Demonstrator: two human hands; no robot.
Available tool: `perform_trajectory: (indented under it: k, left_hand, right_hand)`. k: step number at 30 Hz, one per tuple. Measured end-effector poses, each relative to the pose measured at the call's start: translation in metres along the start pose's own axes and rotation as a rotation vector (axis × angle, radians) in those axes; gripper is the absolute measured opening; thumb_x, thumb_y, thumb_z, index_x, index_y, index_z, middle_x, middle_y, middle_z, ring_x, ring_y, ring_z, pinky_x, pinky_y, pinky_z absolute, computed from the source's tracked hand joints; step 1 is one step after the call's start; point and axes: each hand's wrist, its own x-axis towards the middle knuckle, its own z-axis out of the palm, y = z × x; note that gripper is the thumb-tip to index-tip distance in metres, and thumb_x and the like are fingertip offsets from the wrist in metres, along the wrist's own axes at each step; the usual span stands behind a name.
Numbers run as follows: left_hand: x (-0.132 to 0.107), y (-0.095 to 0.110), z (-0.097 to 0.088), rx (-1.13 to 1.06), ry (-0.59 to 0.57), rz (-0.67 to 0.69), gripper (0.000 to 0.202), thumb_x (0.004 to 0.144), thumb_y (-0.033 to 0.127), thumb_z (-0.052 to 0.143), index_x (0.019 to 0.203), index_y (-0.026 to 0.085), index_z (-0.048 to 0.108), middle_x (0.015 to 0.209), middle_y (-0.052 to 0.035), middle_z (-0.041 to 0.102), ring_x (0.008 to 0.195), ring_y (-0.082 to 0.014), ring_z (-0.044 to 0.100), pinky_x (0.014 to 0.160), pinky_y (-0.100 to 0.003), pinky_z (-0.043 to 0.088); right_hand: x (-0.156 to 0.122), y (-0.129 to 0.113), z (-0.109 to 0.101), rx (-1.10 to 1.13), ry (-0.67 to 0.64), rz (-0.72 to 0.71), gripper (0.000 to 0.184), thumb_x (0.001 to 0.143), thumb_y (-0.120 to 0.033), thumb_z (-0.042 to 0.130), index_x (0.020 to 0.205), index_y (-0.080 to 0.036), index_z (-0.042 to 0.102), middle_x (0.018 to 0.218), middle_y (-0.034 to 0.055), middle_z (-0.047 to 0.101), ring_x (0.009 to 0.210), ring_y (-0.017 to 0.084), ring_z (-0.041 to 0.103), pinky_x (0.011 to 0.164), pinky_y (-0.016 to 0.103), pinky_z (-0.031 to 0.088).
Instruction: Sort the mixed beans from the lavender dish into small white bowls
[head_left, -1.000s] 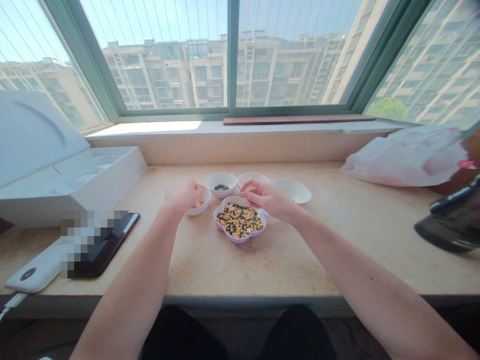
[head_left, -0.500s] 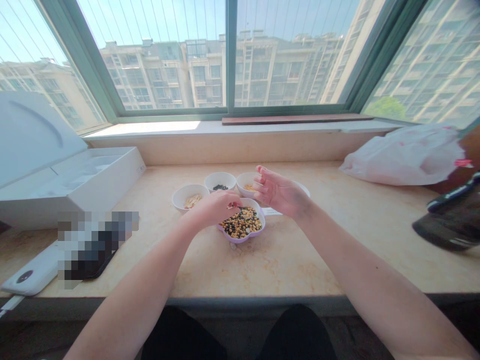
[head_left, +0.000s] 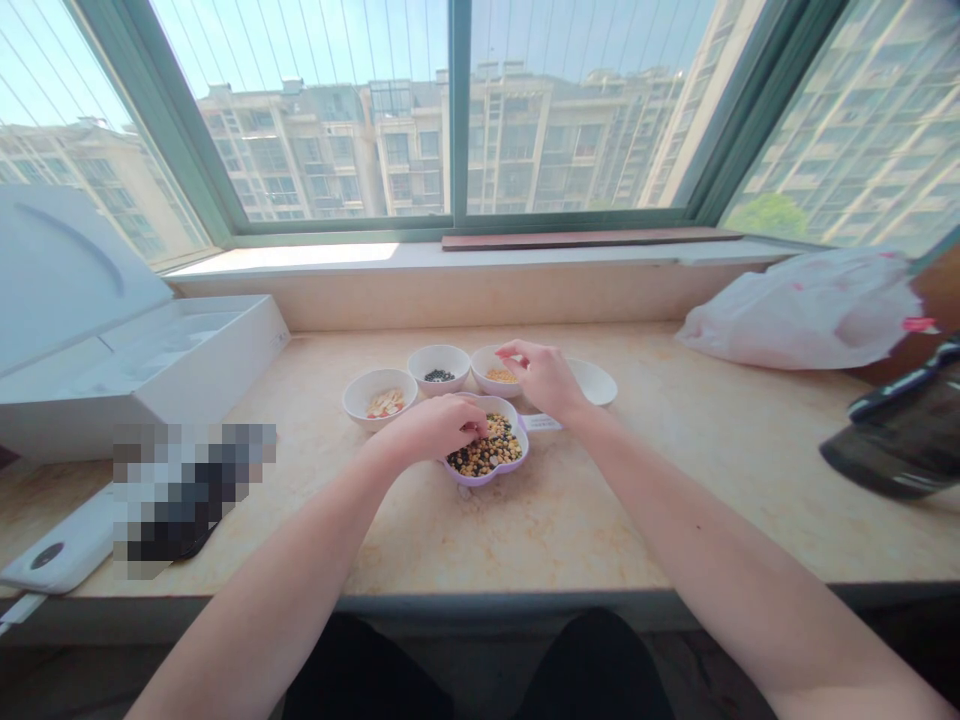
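Note:
A lilac flower-shaped dish (head_left: pixel 504 470) holds a mix of yellow and black beans (head_left: pixel 486 450), and my left hand (head_left: pixel 431 428) reaches over its rim with the fingertips down in the mix. My right hand (head_left: pixel 543 378) hangs just above a white bowl of yellow grains (head_left: pixel 501 376), its fingers drawn together. Any grain in either hand is hidden. Beside these stand a white bowl of black beans (head_left: pixel 439 376) and a white bowl of pale pieces (head_left: pixel 385 403). A shallow white dish (head_left: pixel 598 381) sits to the right of my right hand.
The bowls stand on a cream marble ledge (head_left: pixel 570 530) below a window. An open white box (head_left: pixel 142 385) is on the left, with a white power bank (head_left: pixel 56 545) near the front edge. A plastic bag (head_left: pixel 795 310) and a dark object (head_left: pixel 896 440) lie at right.
My right hand has gone from spread fingers to drawn-together fingers above the yellow grains. My left hand has moved from the dish's rim down into the bean mix.

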Motion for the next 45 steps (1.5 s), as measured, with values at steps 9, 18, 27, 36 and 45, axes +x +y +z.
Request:
perform_trajectory:
  k: [9, 18, 27, 36, 45]
  left_hand:
    - [-0.003, 0.005, -0.005, -0.012, -0.021, 0.006, 0.024, 0.086, 0.015, 0.056, 0.081, 0.024, 0.077, 0.092, -0.0013, 0.076, 0.083, -0.0169, 0.068, 0.067, -0.027, 0.046]
    - [-0.001, 0.007, -0.004, 0.008, -0.095, -0.011, 0.018, 0.084, 0.018, 0.058, 0.075, 0.020, 0.073, 0.076, -0.0010, 0.070, 0.065, -0.0142, 0.060, 0.055, -0.028, 0.034]
    - [0.000, 0.015, 0.000, 0.051, -0.048, 0.021, 0.025, 0.088, 0.015, 0.056, 0.068, 0.018, 0.070, 0.073, -0.0028, 0.067, 0.063, -0.0149, 0.055, 0.058, -0.029, 0.034]
    - [0.002, 0.010, 0.003, 0.006, 0.020, 0.111, 0.019, 0.089, 0.011, 0.062, 0.072, 0.018, 0.069, 0.084, -0.0021, 0.069, 0.074, -0.0155, 0.061, 0.068, -0.028, 0.043]
    - [-0.001, 0.008, -0.001, -0.139, 0.400, 0.187, 0.008, 0.093, 0.017, 0.066, 0.086, 0.020, 0.069, 0.090, -0.0008, 0.069, 0.082, -0.0148, 0.063, 0.076, -0.027, 0.048]
  right_hand:
    - [0.001, 0.004, -0.001, -0.129, -0.040, 0.004, 0.031, 0.094, -0.015, 0.054, 0.115, -0.018, 0.077, 0.116, 0.0107, 0.077, 0.097, 0.023, 0.070, 0.098, 0.039, 0.050]
    - [-0.004, 0.001, -0.001, -0.083, -0.004, -0.010, 0.019, 0.091, -0.022, 0.067, 0.106, -0.018, 0.079, 0.093, 0.0071, 0.074, 0.074, 0.018, 0.063, 0.083, 0.035, 0.052]
    - [-0.004, 0.000, -0.004, -0.077, -0.026, 0.013, 0.016, 0.091, -0.022, 0.067, 0.103, -0.019, 0.078, 0.096, 0.0067, 0.074, 0.071, 0.017, 0.061, 0.082, 0.035, 0.051]
    - [-0.005, -0.001, -0.005, -0.081, -0.037, -0.007, 0.016, 0.092, -0.024, 0.065, 0.099, -0.020, 0.079, 0.096, 0.0073, 0.075, 0.072, 0.018, 0.062, 0.082, 0.036, 0.051]
    - [-0.006, -0.007, -0.010, 0.155, -0.113, 0.120, 0.016, 0.090, -0.028, 0.066, 0.093, -0.018, 0.079, 0.094, 0.0068, 0.077, 0.074, 0.018, 0.063, 0.077, 0.035, 0.048]
